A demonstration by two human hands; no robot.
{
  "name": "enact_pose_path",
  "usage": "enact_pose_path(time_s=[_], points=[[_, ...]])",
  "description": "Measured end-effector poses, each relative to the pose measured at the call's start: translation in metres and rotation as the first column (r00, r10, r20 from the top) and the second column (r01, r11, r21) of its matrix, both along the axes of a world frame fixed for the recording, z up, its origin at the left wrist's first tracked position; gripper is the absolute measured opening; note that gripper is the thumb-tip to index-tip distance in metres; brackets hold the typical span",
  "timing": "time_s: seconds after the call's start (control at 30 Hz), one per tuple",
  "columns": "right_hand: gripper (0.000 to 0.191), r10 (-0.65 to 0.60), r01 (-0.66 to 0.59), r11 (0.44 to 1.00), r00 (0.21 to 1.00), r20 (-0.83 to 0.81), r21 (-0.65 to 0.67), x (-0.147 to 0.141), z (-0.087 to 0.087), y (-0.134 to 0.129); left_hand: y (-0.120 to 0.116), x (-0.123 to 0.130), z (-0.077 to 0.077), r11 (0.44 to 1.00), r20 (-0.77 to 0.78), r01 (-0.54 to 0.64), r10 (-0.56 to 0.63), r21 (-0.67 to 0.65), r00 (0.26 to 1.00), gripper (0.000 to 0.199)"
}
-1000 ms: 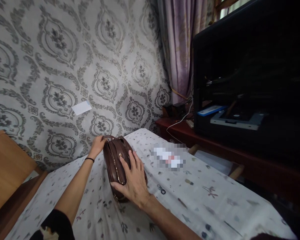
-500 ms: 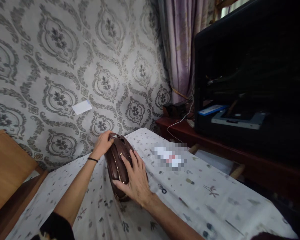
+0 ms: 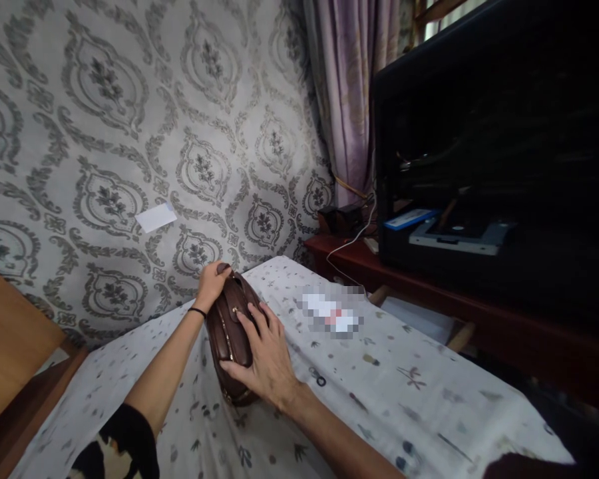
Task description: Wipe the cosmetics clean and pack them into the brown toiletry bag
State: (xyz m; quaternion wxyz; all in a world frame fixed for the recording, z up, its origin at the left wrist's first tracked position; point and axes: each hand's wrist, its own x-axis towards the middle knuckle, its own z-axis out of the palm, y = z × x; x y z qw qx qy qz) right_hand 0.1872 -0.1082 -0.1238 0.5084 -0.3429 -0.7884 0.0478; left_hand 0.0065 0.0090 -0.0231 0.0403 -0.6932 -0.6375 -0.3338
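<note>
A dark brown leather handbag [image 3: 228, 326] with gold-coloured zips stands on the patterned white bedsheet, its top facing me. At its far end, my left hand [image 3: 212, 285] is closed around the top edge by the handle; some of those fingers are hidden behind the bag. My right hand [image 3: 269, 356] grips the near part from the right, thumb on the zip side and fingers spread over the flap by a small gold clasp. The zips look closed, though the right hand covers part of the bag.
Beyond the bedsheet [image 3: 389, 399] is a patterned wall with a white paper [image 3: 156, 217] on it. To the right, a large dark screen [image 3: 459, 153] stands on a red-brown cabinet [image 3: 344, 249] with an open drawer [image 3: 419, 319]. A wooden board [image 3: 14, 346] rises at left.
My left hand has shifted slightly forward and right at the bag's far end. The right hand keeps its place on the bag. My view has turned a little to the right.
</note>
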Motion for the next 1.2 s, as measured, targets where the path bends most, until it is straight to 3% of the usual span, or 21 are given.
enact_pose_path(time_s=[0.23, 0.6, 0.77, 1.03, 1.2], points=[[0.083, 0.001, -0.001, 1.0, 1.0, 0.016, -0.012, 0.001, 0.002, -0.001, -0.016, 0.006, -0.004, 0.991, 0.154, 0.107, -0.118, 0.081, 0.981, 0.017], [0.081, -0.016, 0.016, 1.0, 1.0, 0.003, 0.017, 0.0, -0.003, 0.004, -0.046, 0.019, 0.004, 0.955, 0.195, 0.294, -0.296, 0.041, 0.935, 0.021], [0.08, -0.026, 0.025, 0.999, 0.999, 0.023, 0.045, 0.0, -0.005, 0.003, -0.041, 0.003, 0.004, 0.97, 0.188, 0.241, -0.243, 0.034, 0.952, 0.024], [0.075, -0.055, 0.052, 0.996, 0.998, 0.035, 0.075, -0.003, -0.009, -0.001, -0.04, -0.053, -0.008, 1.0, 0.128, 0.007, -0.007, 0.003, 0.992, 0.025], [0.061, -0.015, 0.013, 0.997, 1.0, 0.026, 0.078, -0.002, -0.01, -0.001, -0.036, -0.06, -0.018, 0.999, 0.123, -0.025, 0.031, -0.047, 0.992, 0.028]])
